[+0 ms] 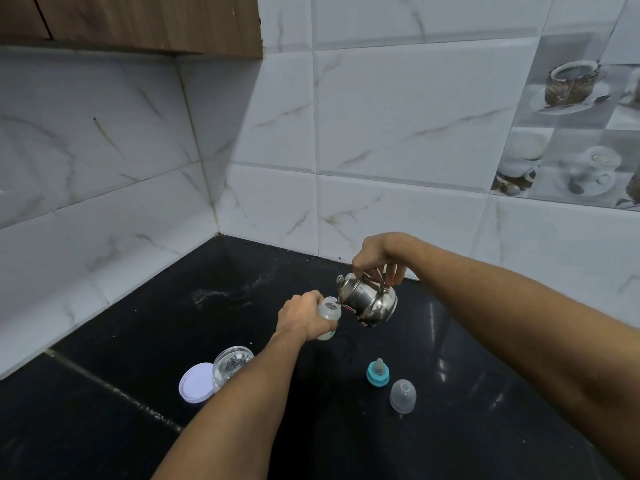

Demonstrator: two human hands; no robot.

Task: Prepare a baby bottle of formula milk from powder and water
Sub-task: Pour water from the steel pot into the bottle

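Observation:
My left hand (pixel 300 315) grips a small clear baby bottle (pixel 329 313) with its mouth open, held just above the black counter. My right hand (pixel 379 258) holds the wire handle of a small steel kettle (pixel 369 301), tilted to the left. The kettle's spout sits at the bottle's mouth. Whether water is flowing cannot be made out. A teal screw ring with its teat (pixel 378 373) stands on the counter nearer to me, beside a clear domed bottle cap (pixel 402 395).
A clear jar (pixel 230 367) stands open at the front left, partly behind my left forearm, with its white lid (pixel 196 382) lying beside it. The black counter (pixel 173 323) meets tiled walls at the back and left. A wooden cabinet (pixel 138 22) hangs overhead.

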